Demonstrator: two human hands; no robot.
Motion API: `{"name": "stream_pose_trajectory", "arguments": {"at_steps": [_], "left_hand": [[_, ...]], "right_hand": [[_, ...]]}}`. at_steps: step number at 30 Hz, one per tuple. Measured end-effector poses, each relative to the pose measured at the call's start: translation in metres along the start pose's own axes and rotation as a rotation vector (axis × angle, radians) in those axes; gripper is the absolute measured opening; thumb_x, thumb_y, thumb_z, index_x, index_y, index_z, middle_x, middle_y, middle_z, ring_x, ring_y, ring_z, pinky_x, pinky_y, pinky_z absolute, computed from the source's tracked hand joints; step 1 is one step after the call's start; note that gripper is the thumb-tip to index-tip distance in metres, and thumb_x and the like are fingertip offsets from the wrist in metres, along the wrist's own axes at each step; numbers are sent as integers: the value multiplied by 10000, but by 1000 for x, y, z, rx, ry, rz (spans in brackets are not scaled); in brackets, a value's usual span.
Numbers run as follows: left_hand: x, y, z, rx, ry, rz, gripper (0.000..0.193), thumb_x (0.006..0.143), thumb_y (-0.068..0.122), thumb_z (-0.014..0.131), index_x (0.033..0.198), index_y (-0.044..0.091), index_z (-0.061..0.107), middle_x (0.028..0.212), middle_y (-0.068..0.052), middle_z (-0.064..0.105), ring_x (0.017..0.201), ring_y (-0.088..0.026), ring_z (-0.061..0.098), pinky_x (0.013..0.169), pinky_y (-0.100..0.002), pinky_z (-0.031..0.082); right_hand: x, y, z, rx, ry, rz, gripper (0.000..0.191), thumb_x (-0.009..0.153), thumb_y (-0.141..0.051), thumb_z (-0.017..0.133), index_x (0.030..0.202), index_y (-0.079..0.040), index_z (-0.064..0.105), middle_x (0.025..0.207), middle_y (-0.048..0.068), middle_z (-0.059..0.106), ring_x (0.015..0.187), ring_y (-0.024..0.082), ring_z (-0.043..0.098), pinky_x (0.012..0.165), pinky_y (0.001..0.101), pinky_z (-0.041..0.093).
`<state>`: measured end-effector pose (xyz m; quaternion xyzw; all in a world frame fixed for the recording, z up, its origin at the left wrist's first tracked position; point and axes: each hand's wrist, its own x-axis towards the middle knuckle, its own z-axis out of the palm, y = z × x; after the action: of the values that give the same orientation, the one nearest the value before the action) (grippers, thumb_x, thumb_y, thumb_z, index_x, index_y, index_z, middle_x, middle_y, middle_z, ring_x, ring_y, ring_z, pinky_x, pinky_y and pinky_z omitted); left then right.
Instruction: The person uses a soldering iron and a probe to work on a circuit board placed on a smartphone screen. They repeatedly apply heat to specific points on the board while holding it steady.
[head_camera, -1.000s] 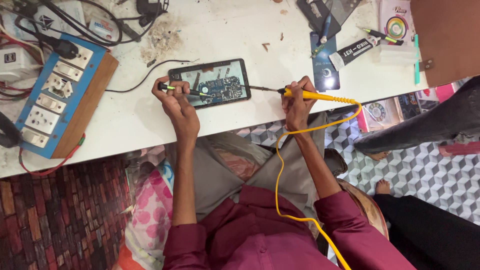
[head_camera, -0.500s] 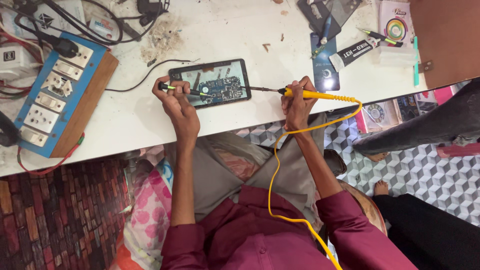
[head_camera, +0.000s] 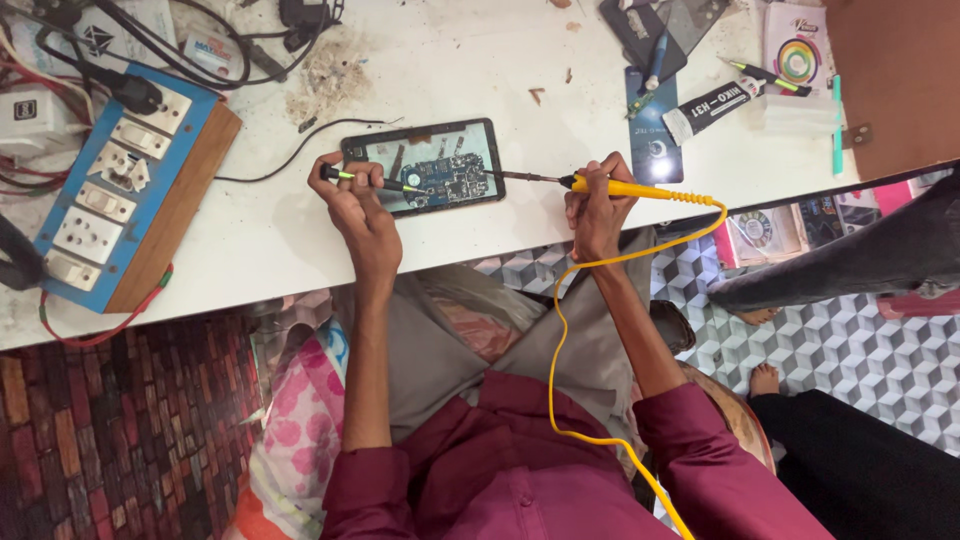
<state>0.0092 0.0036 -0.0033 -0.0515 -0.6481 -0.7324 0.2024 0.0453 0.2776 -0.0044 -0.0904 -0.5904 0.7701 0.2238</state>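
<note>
A wide white tabletop (head_camera: 480, 80) carries everything, and its near edge runs just above the person's lap. At its left end a blue switchboard with sockets (head_camera: 110, 190) is laid on a wooden base, with several cables plugged into it, probably so that power is kept close to the work. Near the middle of the near edge an opened tablet (head_camera: 425, 165) is placed flat with its back cover off, so that the circuit board inside is exposed upward. At the far right corner some smaller items are kept out of the way: a dark tube of glue (head_camera: 712, 104) and a small card with a coloured ring (head_camera: 797, 45).

A yellow soldering iron (head_camera: 640, 189) is held by the right hand (head_camera: 597, 210), which is closed around the handle like around a pen; the thin tip is pointed left to the right side of the tablet, and the yellow cord hangs down over the lap. A green-handled tool (head_camera: 360, 180), perhaps tweezers, is pinched by the left hand (head_camera: 360, 205), and its point is rested on the board, seemingly to keep a small part steady.
</note>
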Motion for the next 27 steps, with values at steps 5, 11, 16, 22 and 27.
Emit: {"name": "stream_pose_trajectory", "arguments": {"at_steps": [5,11,16,22,27], "left_hand": [[-1,3,0,21,-6,17,216,1188,115,356,1385,39,310,1000,-104,538,951,-171,492,950,-329,435],[0,2,1,19,-3,22,218,1178,103,357,1375,33,299,966,-103,547,936,-174,497,952,-331,437],[0,2,2,15,0,17,225,1172,91,359,1379,26,299,983,-113,553,942,-178,508,949,-334,438],[1,3,2,13,0,17,203,1184,92,358,1370,28,308,974,-115,563,940,-176,500,962,-335,440],[-1,4,1,32,-10,21,218,1170,99,356,1369,30,303,989,-111,547,945,-174,511,948,-333,444]], "right_hand": [[-1,-3,1,1,27,19,314,1072,-170,553,817,-70,399,806,82,538,401,101,420,337,256,294],[1,-5,2,11,-2,18,324,1086,-183,563,831,-72,397,738,62,488,396,97,414,341,257,303],[1,-3,1,-19,19,27,310,1067,-179,548,817,-77,397,763,60,534,396,102,440,336,256,316],[4,-1,0,6,25,14,311,1081,-171,556,828,-67,410,672,58,482,402,104,434,341,260,316],[3,1,0,-23,27,12,325,1061,-172,543,790,-78,391,773,61,541,388,95,434,313,248,297]]}}
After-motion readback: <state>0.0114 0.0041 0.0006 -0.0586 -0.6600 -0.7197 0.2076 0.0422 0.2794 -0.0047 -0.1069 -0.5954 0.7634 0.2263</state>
